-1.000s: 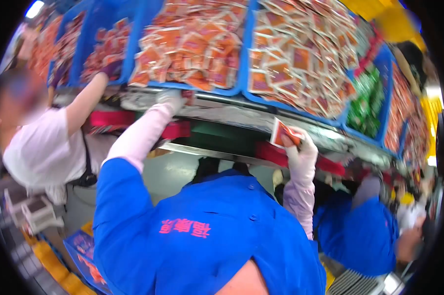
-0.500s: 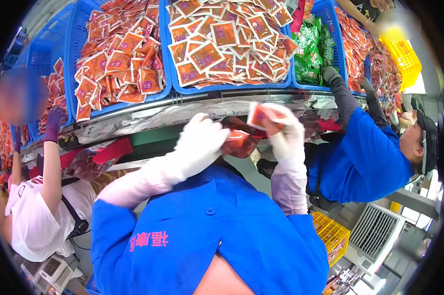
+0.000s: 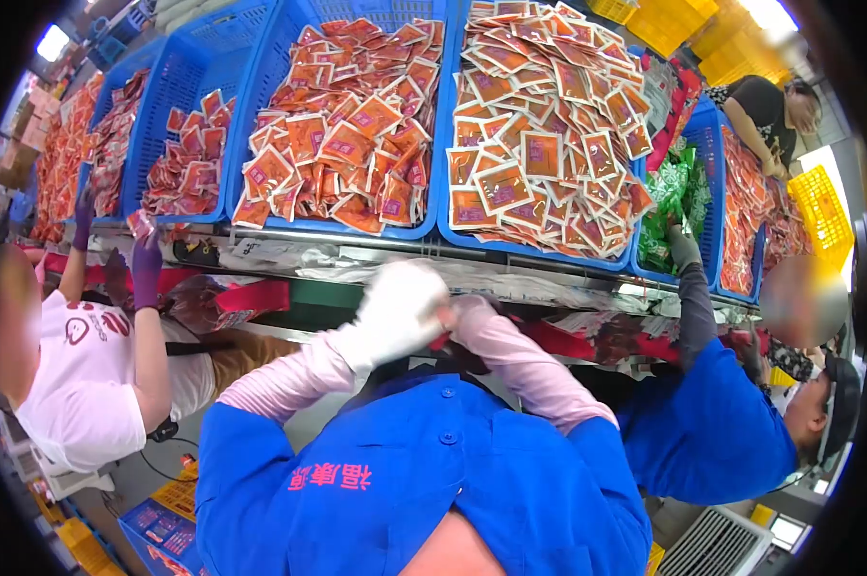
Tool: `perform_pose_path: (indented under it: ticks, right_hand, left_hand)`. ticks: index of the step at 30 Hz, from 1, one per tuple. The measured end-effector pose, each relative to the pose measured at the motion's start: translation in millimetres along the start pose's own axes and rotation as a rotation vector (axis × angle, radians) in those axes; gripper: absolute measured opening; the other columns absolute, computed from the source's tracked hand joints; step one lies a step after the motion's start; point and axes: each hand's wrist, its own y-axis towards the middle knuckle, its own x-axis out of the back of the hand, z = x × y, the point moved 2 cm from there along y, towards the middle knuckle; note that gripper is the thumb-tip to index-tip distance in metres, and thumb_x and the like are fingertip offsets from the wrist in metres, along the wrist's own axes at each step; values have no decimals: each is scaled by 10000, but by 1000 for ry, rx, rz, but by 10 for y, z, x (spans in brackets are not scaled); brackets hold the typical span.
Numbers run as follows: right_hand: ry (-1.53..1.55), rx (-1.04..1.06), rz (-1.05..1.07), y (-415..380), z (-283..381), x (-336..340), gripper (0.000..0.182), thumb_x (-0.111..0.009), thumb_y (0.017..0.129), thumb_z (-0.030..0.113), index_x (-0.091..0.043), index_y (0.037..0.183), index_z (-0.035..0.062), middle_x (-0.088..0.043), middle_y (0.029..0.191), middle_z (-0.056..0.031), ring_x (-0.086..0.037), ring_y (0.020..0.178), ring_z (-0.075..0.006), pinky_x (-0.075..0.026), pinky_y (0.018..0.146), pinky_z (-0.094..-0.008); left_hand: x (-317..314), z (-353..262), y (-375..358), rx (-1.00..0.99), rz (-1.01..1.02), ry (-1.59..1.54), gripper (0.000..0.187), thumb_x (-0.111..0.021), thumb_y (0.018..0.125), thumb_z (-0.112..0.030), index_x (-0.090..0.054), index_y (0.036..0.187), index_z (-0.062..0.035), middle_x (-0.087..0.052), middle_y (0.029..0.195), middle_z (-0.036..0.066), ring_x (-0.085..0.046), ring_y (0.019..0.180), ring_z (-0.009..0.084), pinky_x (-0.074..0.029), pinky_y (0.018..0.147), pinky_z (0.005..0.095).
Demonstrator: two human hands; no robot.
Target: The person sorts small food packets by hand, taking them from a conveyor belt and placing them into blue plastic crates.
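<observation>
My left hand (image 3: 405, 302), in a white glove and smeared by motion, is in front of my chest with its fingers curled at the top of a clear plastic bag. Only a reddish bit of the bag (image 3: 440, 342) shows below the fingers. Against it, my right hand (image 3: 469, 315) reaches in from the right; its fingers are hidden behind the left hand and the bag. Beyond both hands stand blue crates of orange-red sachets, one crate (image 3: 432, 228) straight ahead to the left and a fuller one (image 3: 539, 252) to the right.
A metal rail (image 3: 347, 238) and a ledge with plastic film run below the crates. Green packets (image 3: 669, 197) fill part of a crate at right. Co-workers stand close on both sides, one with a purple glove (image 3: 147, 269), another with a grey glove (image 3: 684, 248). Yellow crates (image 3: 822, 211) stand far right.
My right hand has moved inward and down to the bag beside my left hand. The sachet it held is out of sight. The view has shifted, so the crates appear further right and lower.
</observation>
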Motion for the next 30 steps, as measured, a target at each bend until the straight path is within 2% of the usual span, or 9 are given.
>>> perform_pose_path:
  ticks: [4, 6, 10, 14, 16, 21, 24, 26, 30]
  right_hand:
    - [-46, 356, -295, -1287, 421, 1749, 243, -622, 866, 240, -731, 1025, 91, -712, 992, -168, -682, 964, -340, -539, 848, -442]
    - [-9, 247, -740, -902, 268, 1944, 282, -725, 800, 198, -713, 1072, 126, -675, 945, -173, -666, 945, -338, -529, 878, -427]
    - [-334, 178, -978, -149, 50, 1825, 313, -658, 908, 317, -693, 1124, 94, -642, 1052, -139, -641, 1031, -302, -544, 846, -421]
    - [393, 370, -1070, -246, -125, 1813, 201, -633, 970, 191, -746, 1095, 81, -687, 1077, -78, -661, 971, -229, -549, 852, -351]
    - [1178, 345, -806, -777, -66, 1994, 203, -615, 993, 131, -730, 1148, 64, -704, 1054, -3, -626, 914, -102, -532, 824, -264]
    - [1622, 534, -1186, -1686, -1007, 1753, 285, -621, 993, 150, -663, 1239, 11, -685, 1093, -34, -643, 949, -104, -546, 832, -267]
    - [1545, 478, -1366, -2452, -1257, 1598, 319, -599, 1002, 155, -625, 1273, -12, -682, 1132, -92, -687, 983, -169, -580, 839, -321]
    - [1449, 402, -1305, -2677, -1323, 1433, 319, -592, 1009, 178, -629, 1273, 4, -689, 1128, -100, -695, 985, -190, -578, 854, -330]
    - [834, 245, -905, -2588, -1008, 1146, 210, -593, 990, 159, -711, 1113, 36, -729, 1014, -101, -713, 970, -185, -563, 834, -332]
  left_hand:
    - [242, 952, 354, 334, -495, 171, 339, -782, 793, -318, -612, 982, -93, -652, 845, 129, -641, 858, 368, -501, 774, 456]
    - [66, 1214, 504, 418, -397, 185, 356, -789, 782, -330, -620, 981, -88, -662, 849, 130, -651, 846, 369, -503, 764, 466]
    - [-72, 1451, 482, 578, -334, 197, 242, -730, 811, -214, -657, 1010, -98, -710, 927, 142, -680, 904, 353, -516, 765, 467]
    - [247, 1448, 329, 410, -542, -232, 238, -608, 909, -42, -634, 1142, -2, -720, 1063, 149, -691, 1006, 241, -516, 879, 335]
    - [363, 1003, 449, 267, -606, -795, 263, -539, 955, 17, -572, 1214, 49, -695, 1154, 102, -644, 1049, 146, -491, 898, 274]
    - [-151, -176, 646, 204, -228, -1020, 138, -575, 948, 60, -578, 1058, -23, -612, 970, -25, -590, 975, 58, -478, 885, 247]
    - [-524, -950, 748, -244, -37, -781, 198, -634, 808, 79, -614, 956, -51, -726, 1000, 118, -710, 869, 226, -563, 769, 346]
    - [-860, -1144, 787, -574, -27, -412, 182, -684, 763, -107, -662, 943, -97, -706, 896, 56, -675, 845, 287, -551, 818, 333]
    - [-1258, -872, 569, -498, 490, 186, 362, -737, 771, -403, -706, 959, -95, -691, 843, 68, -666, 879, 261, -405, 1051, 490]
